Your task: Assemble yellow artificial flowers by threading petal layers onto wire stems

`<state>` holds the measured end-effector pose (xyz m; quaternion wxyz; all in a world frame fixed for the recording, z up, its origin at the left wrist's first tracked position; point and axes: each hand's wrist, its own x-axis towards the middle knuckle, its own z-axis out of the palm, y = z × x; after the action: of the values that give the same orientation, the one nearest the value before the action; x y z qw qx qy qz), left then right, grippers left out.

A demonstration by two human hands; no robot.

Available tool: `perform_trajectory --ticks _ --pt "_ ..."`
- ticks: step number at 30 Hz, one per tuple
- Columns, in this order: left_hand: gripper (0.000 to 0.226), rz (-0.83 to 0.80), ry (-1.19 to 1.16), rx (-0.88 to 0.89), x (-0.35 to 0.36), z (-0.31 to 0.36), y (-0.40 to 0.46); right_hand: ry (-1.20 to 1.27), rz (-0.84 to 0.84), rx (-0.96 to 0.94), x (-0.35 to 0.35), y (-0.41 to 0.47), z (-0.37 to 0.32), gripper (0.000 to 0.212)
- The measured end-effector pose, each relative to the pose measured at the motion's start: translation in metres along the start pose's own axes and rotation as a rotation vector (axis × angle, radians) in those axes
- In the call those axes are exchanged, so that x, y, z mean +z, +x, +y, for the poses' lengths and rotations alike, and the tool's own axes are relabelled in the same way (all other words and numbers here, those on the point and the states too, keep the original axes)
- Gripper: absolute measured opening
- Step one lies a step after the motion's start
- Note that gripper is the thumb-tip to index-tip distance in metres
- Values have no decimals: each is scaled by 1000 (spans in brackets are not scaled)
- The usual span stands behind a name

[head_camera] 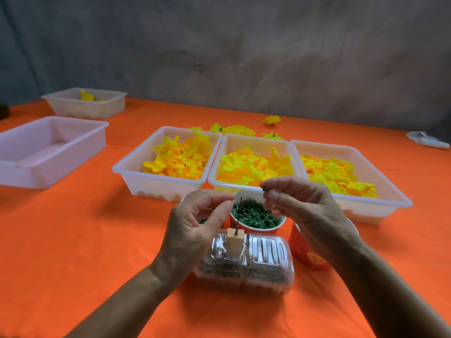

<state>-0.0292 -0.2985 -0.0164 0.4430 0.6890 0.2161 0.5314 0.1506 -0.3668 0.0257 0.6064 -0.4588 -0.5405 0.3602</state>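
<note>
Risk: tiny green piece slipping before it reached the wire.
Right hand point(300, 203) pinched a green piece point(265, 189); left hand point(195, 223) pinched the thin wire point(236, 225) above the wooden block point(234, 242); misalignment likely.

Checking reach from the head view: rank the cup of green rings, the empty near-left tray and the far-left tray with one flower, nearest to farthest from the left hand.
1. Cup of green rings, just right of the left hand.
2. Empty tray, left.
3. Far tray, back left.

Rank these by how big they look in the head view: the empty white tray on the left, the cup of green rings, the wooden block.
1. empty white tray
2. cup of green rings
3. wooden block
</note>
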Motion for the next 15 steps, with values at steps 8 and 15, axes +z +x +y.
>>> perform_trajectory --ticks 8,15 --pt "32 -16 106 14 9 -1 -10 43 36 84 3 -16 3 22" --pt "22 61 49 -21 11 -3 -8 202 152 181 9 -19 10 17"
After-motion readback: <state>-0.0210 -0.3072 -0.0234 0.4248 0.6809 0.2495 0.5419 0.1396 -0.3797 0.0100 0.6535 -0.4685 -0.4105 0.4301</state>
